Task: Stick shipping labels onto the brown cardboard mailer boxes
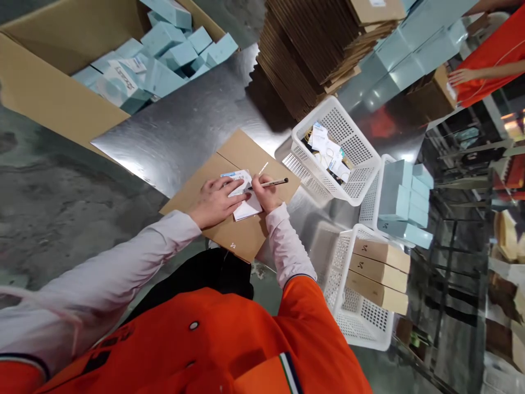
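Observation:
A flat sheet of brown cardboard lies on the metal table, reaching over its near edge. On it rests a small stack of white paper slips with blue print and a barcode on the upper part. My left hand is open, its fingers stretched across the slips and pressing on their left side. Closed around a dark pen, my right hand rests at the slips' right side. The pen's tip points left onto the paper, close to my left fingertips. What is written there is too small to read.
Beyond the cardboard stands a white basket with cards and cords. Other baskets hold pale blue boxes and brown boxes. Stacked cardboard rises behind. At left is a large open carton. A co-worker's hand touches a carton.

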{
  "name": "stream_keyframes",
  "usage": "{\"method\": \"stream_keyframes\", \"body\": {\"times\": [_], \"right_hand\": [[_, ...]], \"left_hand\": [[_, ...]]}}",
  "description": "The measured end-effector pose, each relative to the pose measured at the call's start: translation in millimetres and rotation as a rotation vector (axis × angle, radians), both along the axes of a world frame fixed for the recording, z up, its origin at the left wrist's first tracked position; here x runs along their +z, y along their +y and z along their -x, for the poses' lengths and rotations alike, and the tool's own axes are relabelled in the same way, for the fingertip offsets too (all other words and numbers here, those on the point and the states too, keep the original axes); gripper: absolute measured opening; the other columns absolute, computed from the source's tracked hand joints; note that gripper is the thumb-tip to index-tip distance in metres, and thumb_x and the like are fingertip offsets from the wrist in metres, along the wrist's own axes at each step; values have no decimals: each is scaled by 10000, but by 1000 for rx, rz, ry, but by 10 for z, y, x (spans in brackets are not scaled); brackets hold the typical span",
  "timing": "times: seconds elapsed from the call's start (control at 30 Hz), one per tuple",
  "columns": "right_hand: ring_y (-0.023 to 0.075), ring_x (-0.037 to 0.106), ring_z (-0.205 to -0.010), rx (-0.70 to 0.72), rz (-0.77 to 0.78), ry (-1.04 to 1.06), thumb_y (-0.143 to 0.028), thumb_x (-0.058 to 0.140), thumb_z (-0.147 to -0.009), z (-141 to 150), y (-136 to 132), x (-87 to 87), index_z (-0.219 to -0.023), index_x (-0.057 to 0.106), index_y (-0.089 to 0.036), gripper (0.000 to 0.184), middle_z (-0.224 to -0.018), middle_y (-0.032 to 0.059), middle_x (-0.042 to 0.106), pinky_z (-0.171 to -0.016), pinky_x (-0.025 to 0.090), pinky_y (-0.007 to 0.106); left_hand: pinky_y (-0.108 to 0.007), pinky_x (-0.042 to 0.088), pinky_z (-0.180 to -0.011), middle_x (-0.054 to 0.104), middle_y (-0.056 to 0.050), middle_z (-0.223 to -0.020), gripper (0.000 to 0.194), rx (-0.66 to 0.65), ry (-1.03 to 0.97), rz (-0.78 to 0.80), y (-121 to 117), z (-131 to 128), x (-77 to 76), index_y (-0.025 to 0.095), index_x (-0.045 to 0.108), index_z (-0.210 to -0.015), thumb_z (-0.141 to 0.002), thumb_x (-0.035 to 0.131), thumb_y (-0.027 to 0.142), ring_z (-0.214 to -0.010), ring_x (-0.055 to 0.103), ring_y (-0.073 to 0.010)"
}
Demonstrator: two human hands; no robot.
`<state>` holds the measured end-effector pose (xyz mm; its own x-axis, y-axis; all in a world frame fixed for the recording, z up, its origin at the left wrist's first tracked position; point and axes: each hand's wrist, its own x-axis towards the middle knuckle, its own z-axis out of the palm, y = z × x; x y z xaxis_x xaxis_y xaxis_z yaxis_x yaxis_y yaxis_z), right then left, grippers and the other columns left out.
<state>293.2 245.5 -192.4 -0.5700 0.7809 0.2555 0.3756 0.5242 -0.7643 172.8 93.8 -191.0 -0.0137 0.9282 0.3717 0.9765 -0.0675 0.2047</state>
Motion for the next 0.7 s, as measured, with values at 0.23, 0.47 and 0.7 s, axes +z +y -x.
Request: {"method": "stream_keyframes", "body": {"times": [0.23, 0.47, 0.7], "right_hand": [[90, 391, -456, -11, 24, -8, -268, 544, -867, 27, 6, -10, -502, 287, -224, 448, -468, -73, 327, -520, 361, 231], [99, 364, -455, -85, -6, 37, -407, 475, -914, -30, 7, -32, -514, 264, -238, 483, -462, -60, 327, -487, 339, 236], [92, 387, -479, -119, 56, 19, -342, 561, -903, -13, 9, -20, -513, 344, -225, 461, -483, -63, 358, -524, 373, 230]], "left_hand": [[-484, 369, -944, 605, -48, -1405, 332, 12, -3, 48, 1, -8, 17, 351, 743, -1199, -1011, 472, 388, -1267, 470, -309], [-491, 363, -949, 595, -49, -1421, 334, 13, -49, 66, 3, -8, 30, 346, 741, -1216, -1005, 483, 372, -1272, 472, -318], [-504, 366, -978, 592, -62, -1423, 341, 7, -100, 79, -1, -3, 20, 359, 733, -1243, -978, 518, 346, -1290, 467, -328]]}}
